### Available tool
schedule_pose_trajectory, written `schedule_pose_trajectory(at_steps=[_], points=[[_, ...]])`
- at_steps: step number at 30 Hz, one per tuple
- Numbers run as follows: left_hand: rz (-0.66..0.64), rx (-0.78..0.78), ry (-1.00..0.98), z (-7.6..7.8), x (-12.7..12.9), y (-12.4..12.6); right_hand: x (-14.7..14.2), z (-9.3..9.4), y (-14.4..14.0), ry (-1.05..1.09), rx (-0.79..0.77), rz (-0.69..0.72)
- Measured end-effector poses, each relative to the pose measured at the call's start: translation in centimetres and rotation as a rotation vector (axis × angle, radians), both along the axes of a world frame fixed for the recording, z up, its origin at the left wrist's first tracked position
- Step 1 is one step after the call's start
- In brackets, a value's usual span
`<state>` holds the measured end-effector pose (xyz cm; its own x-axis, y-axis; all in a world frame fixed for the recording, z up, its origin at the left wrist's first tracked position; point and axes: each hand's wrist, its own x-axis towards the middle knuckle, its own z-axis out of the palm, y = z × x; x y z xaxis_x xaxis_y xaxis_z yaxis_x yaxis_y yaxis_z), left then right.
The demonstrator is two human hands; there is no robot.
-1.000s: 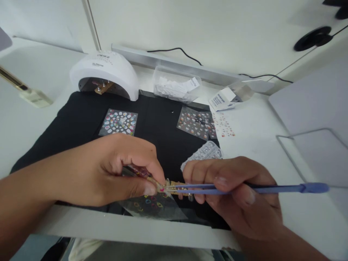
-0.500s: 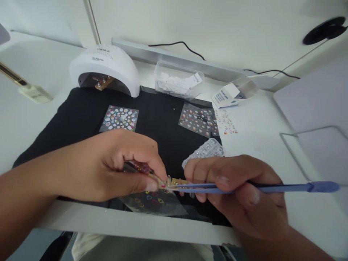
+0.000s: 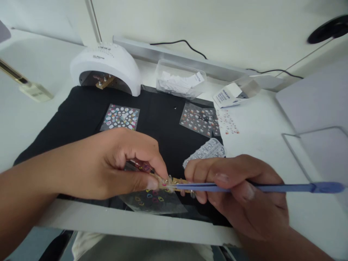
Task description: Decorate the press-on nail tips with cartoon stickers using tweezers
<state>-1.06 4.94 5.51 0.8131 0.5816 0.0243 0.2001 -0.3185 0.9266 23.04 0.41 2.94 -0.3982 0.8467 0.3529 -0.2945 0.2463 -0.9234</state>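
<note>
My left hand (image 3: 114, 163) pinches a small clear nail tip on a stick (image 3: 165, 182), thumb and forefinger closed on it near the desk's front edge. My right hand (image 3: 241, 192) grips blue tweezers (image 3: 272, 187) whose tips touch the nail tip, at a tiny pink sticker. Below both hands lies a clear sticker sheet (image 3: 153, 201) with coloured outlines, on the black mat (image 3: 81, 108).
A white nail lamp (image 3: 106, 69) stands at the back left. Two more sticker sheets (image 3: 121, 117) (image 3: 199, 123) lie on the mat, a clear blister pack (image 3: 206, 150) beside my right hand. A clear plastic box (image 3: 179, 83) and a small carton (image 3: 227, 97) sit behind.
Both hands have stayed together with the tweezer tips on the nail tip; the view has shifted slightly, and the hands sit a little higher in the frame.
</note>
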Motion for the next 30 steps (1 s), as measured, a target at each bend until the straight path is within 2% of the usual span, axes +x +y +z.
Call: schedule_pose_trajectory(at_steps=[10, 23, 30], points=[[0.022, -0.052, 0.033, 0.0, 0.1, 0.1, -0.8, -0.3, 0.1, 0.117, -0.173, -0.008], [0.029, -0.078, 0.043, 0.0, -0.1, 0.1, -0.9, -0.7, 0.1, 0.126, -0.169, -0.021], [0.063, -0.128, 0.058, -0.1, -0.2, -0.1, -1.2, -0.9, 0.1, 0.123, -0.076, -0.029]])
